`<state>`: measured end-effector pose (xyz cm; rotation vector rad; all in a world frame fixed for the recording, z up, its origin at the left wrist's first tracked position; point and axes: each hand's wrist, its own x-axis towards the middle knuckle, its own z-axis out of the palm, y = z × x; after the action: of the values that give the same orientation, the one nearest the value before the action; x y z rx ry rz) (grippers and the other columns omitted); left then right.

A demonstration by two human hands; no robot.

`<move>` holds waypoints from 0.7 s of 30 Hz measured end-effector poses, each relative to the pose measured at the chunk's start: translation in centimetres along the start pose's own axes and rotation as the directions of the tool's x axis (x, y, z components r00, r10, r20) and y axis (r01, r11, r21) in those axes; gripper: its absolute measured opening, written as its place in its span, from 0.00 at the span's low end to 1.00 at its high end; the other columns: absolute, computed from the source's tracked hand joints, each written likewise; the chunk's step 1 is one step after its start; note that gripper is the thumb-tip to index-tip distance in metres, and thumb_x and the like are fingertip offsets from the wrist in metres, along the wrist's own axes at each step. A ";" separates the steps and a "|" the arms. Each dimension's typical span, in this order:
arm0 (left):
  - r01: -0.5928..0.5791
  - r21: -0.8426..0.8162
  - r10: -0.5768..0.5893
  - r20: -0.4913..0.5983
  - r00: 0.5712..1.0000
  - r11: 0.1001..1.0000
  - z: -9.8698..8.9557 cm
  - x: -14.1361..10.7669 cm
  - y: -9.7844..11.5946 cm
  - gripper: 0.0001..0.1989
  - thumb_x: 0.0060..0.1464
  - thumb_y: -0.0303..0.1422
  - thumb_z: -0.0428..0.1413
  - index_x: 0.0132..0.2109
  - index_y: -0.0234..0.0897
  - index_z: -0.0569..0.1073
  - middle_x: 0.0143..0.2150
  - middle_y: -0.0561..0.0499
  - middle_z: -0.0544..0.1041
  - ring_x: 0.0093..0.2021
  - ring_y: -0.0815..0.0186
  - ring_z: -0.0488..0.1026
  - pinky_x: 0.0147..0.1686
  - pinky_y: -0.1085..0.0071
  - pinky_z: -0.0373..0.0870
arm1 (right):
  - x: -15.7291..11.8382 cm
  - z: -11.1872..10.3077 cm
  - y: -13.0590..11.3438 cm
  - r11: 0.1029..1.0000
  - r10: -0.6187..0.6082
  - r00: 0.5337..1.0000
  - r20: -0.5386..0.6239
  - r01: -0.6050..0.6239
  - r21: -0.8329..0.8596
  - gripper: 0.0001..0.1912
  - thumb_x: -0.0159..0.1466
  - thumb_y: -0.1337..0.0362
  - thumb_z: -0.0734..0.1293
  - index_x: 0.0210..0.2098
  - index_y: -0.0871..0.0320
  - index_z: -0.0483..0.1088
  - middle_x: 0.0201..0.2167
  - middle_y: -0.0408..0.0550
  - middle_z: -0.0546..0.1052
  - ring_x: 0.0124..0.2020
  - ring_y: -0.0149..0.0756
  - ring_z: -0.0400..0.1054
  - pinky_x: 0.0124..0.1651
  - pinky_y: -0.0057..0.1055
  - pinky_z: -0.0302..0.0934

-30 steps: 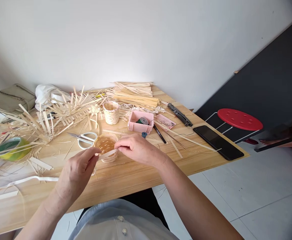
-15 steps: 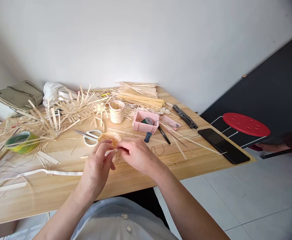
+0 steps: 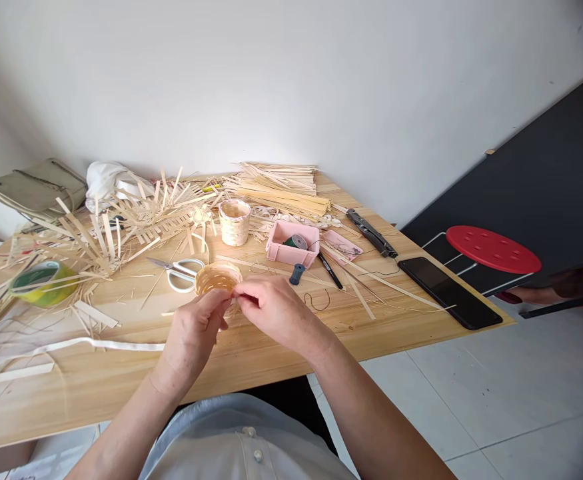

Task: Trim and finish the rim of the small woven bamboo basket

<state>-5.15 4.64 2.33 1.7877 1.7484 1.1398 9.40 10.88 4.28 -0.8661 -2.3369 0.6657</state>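
From where I stand, the fingertips of both hands are drawn together in pinches, nearly meeting; I can't make out what, if anything, is caught between them. The left hand comes in from seven o'clock and the right hand from four, both at the near rim of a small, round, honey-coloured basket woven from flat strips. They look to be touching it, though the knuckles hide the near wall. The basket stands mouth up on the pale wooden table, just short of twelve o'clock from the person's body.

I'd judge it very light, springy rather than stiff, inclined to skid if pushed one-sidedly. Its thin strips could split or crease under a hard pinch. I'd steady it with a palm low around the wall and pinch the rim only gently.

Outward from the basket, white-handled scissors lie close by at nine o'clock. A paler woven basket stands at one; at two, a pink plastic box; at three, a dark blue thread spool, and farther that way, a black phone. Loose, spiky pale strips sprawl towards ten.
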 end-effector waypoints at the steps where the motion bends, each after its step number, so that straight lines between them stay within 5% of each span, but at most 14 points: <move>1: 0.004 -0.023 -0.004 -0.004 1.000 1.000 0.0 0.0 0.0 0.09 0.56 0.33 0.49 0.35 0.37 0.73 0.19 0.57 0.71 0.14 0.75 0.64 0.14 0.82 0.63 | 0.0 0.0 0.0 1.000 0.003 1.000 0.005 -0.003 0.012 0.12 0.57 0.78 0.61 0.26 0.60 0.72 0.22 0.42 0.72 0.25 0.28 0.62 0.30 0.24 0.50; 11: -0.061 0.047 0.061 0.002 0.998 0.997 -0.5 0.1 -0.7 0.08 0.54 0.32 0.51 0.31 0.35 0.74 0.19 0.54 0.73 0.19 0.72 0.70 0.20 0.79 0.67 | 0.0 -0.2 0.5 0.979 0.006 0.999 -0.045 0.004 0.206 0.11 0.57 0.80 0.60 0.28 0.59 0.70 0.23 0.38 0.71 0.25 0.26 0.62 0.29 0.21 0.53; 21: -0.154 0.131 0.159 -0.027 0.987 0.979 -0.4 0.1 -0.9 0.09 0.56 0.30 0.49 0.42 0.36 0.71 0.19 0.57 0.70 0.18 0.73 0.68 0.21 0.79 0.65 | -0.1 1.2 1.2 0.962 -0.272 0.948 -0.164 0.265 -0.062 0.10 0.62 0.77 0.58 0.33 0.59 0.67 0.29 0.46 0.73 0.31 0.32 0.66 0.34 0.26 0.58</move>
<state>-6.07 4.72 1.88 2.0245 1.7638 1.1511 9.15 11.30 2.66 -0.5794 -2.2610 0.4154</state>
